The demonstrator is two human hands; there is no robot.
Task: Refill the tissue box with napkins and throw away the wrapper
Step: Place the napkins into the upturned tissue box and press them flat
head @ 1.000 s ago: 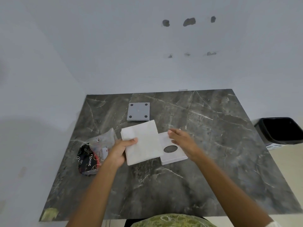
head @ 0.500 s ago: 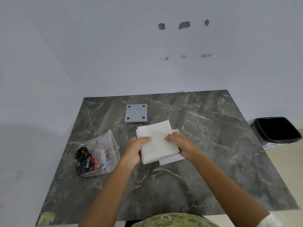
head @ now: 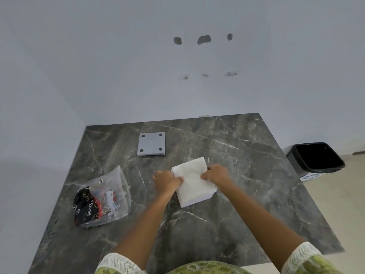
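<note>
I see L hand (head: 167, 181) and R hand (head: 216, 176), fingers curled, pinching white square napkin stack (head: 192, 181) at table centre, over white box shell (head: 197, 202). Step: loading. Next: seat stack, fit grey base (head: 151, 143) (12 o'clock). Clear printed wrapper (head: 102, 198) at 9; black bin (head: 316, 157) at 3.

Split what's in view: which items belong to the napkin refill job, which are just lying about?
Job:
- napkin stack, gripped by left hand and right hand
- white tissue box, mostly hidden under the stack
- grey plate with four dark dots, probably the box's base
- wrapper, lying left
- black bin, on the floor

Lying about:
- nothing else on the marble table
</note>
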